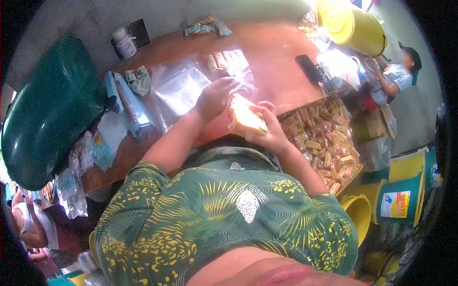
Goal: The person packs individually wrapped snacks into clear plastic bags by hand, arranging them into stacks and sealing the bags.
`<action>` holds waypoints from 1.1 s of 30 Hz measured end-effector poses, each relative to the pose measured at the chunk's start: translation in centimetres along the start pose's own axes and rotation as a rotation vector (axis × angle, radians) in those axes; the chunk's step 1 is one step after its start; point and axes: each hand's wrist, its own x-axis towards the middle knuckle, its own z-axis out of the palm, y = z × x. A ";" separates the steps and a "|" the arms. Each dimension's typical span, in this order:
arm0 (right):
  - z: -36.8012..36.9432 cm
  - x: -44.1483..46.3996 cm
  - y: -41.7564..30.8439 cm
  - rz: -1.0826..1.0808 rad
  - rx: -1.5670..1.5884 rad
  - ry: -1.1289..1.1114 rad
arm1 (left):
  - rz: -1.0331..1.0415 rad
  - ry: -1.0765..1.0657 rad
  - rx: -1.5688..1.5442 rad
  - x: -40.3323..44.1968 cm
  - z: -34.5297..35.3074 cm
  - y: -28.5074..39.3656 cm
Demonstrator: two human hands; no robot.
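Note:
In my right hand (pixel 269 131) is a bright, overexposed packet of yellowish pieces (pixel 247 117), with fingers wrapped along its right side and underside. My left hand (pixel 217 98) is raised at the packet's upper left, its fingers bent close together near a clear plastic film; whether they grip the film is too small to tell. Just beyond it on the table (pixel 267 57) lies a clear bag of wrapped pieces (pixel 229 61). A stack of flat clear plastic bags (pixel 179 90) lies to the left of the packet.
A box of small wrapped pieces (pixel 324 140) is at my right. Behind it are a phone (pixel 309 69) and a yellow bucket (pixel 353 26). On the left are a blue-white sealing device (pixel 131 105) and a big green container (pixel 52 112). Other people (pixel 396 78) are at both sides.

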 end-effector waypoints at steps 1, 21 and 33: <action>0.2 0.5 -0.1 0.023 0.025 0.022 | -0.186 -0.005 -0.226 -0.8 1.3 -0.4; 0.1 6.4 4.1 -0.068 -0.579 0.228 | -0.030 -0.324 0.056 2.1 4.2 6.3; -3.0 0.9 2.0 -0.053 -0.570 0.213 | 0.030 -0.393 0.094 0.8 4.0 6.1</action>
